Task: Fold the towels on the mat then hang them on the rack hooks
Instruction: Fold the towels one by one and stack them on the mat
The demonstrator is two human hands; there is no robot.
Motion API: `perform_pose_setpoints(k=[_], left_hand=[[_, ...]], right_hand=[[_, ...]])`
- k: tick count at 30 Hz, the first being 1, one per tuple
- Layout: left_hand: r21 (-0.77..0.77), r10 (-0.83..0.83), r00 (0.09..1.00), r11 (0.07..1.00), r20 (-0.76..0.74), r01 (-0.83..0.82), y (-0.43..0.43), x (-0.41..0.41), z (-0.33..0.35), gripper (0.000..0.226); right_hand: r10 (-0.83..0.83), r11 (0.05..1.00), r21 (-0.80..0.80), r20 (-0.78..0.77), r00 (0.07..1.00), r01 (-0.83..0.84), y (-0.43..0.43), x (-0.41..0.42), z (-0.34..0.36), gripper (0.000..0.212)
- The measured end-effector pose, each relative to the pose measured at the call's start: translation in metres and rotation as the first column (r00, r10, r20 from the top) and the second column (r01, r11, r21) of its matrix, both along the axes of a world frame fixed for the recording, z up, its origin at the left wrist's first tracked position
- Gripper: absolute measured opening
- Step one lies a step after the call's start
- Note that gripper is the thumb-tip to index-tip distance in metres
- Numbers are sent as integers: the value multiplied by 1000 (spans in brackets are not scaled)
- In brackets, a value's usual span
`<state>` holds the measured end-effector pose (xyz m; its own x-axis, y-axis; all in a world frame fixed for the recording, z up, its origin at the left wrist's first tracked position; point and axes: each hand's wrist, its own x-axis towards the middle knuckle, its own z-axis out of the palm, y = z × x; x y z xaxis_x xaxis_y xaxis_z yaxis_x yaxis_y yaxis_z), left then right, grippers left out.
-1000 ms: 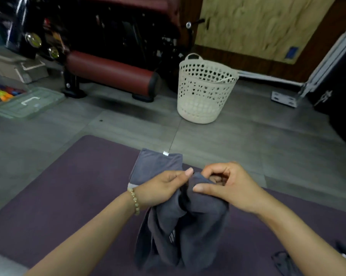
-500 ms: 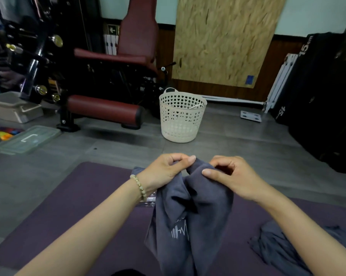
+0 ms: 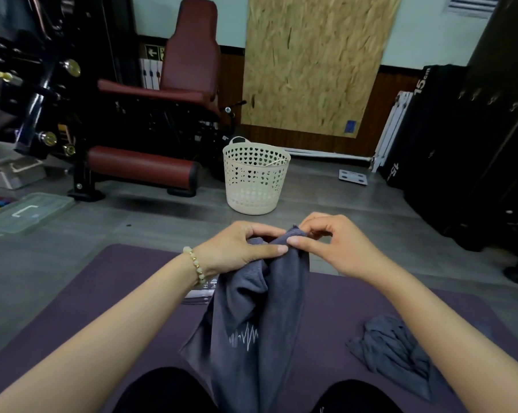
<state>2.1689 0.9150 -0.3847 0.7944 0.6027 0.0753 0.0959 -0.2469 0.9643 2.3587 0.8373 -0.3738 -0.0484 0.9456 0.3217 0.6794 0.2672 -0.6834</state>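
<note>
My left hand and right hand pinch the towel top edge above the mat; pre-fold, next lay flat toward 12 o'clock.

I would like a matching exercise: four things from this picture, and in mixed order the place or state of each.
1. towel with white logo
2. second towel
3. white basket
4. clear plastic container

a. upright on the floor
b. flat on the floor, far left
c. pinched at top, hanging
d. crumpled on the mat

Pairs: 1-c, 2-d, 3-a, 4-b
</note>
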Motion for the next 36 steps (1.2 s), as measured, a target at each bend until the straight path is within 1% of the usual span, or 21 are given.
perform_pose_setpoints(k=[4, 7, 9, 11, 12, 14, 15, 16, 17, 18, 19, 21, 22, 25, 26, 27, 30, 32, 34, 36], left_hand=[[58, 8, 1000, 998, 29, -10, -5, -4, 6, 26], [88, 11, 999, 996, 30, -13, -6, -6, 11, 27], [100, 14, 1000, 995, 27, -16, -6, -8, 16, 26], [114, 12, 1000, 993, 26, -15, -4, -9, 18, 26], [123, 16, 1000, 992, 22, -18, -3, -10, 19, 25], [154, 48, 999, 987, 21, -51, 0, -9, 19, 22], [174, 103, 994, 979, 38, -108, 4, -8, 17, 19], [190, 202, 977, 959, 66, -211, 9, -7, 15, 17], [199, 326, 940, 920, 98, -339, 16, -7, 12, 17], [204, 437, 891, 867, 125, -454, 25, -9, 10, 21], [223, 515, 846, 816, 141, -534, 33, -13, 8, 29], [259, 592, 787, 743, 173, -616, 45, -26, 3, 44], [251, 622, 756, 713, 202, -654, 51, -34, 1, 48], [137, 748, 619, 605, 240, -784, 67, -59, -5, 49], [103, 775, 588, 581, 232, -807, 72, -65, -8, 49], [99, 785, 578, 572, 224, -815, 76, -69, -10, 49], [194, 747, 625, 594, 224, -780, 84, -65, -12, 46], [312, 691, 696, 628, 196, -712, 87, -60, -14, 41], [442, 587, 800, 689, 124, -574, 90, -60, -17, 32], [545, 467, 884, 740, 5, -394, 94, -60, -19, 22]], right_hand=[[-35, 999, 11, -120, 992, 36, -4, -10, 0, 16], [-69, 997, 23, -174, 982, 74, -4, -15, -1, 13], [-88, 994, 36, -257, 962, 100, -2, -17, -2, 18], [-98, 994, 12, -342, 935, 109, -1, -18, -2, 25], [-92, 996, -12, -344, 934, 94, 0, -20, -2, 21], [-71, 997, -20, -292, 954, 68, 2, -23, -2, 6], [-78, 996, 12, -274, 959, 85, 4, -23, -3, 8], [-114, 989, 56, -274, 955, 134, 6, -20, -5, 10], [-167, 974, 99, -296, 941, 204, 7, -16, -8, 9], [-224, 953, 122, -329, 917, 276, 7, -9, -11, 8], [-275, 932, 127, -360, 892, 339, 7, -1, -14, 9], [-354, 901, 95, -408, 842, 424, 5, 21, -22, 9], [-382, 887, 75, -435, 815, 455, 2, 34, -27, 8], [-461, 820, 19, -570, 680, 572, -13, 76, -42, 9], [-477, 794, 13, -606, 637, 607, -19, 89, -46, 10], [-490, 774, 9, -624, 609, 633, -23, 99, -49, 11], [-509, 750, 1, -637, 578, 662, -28, 112, -51, 12], [-528, 733, -3, -633, 566, 680, -27, 118, -49, 15], [-559, 714, 25, -581, 592, 699, -29, 126, -47, 16], [-596, 703, 53, -501, 628, 710, -33, 131, -43, 18]])
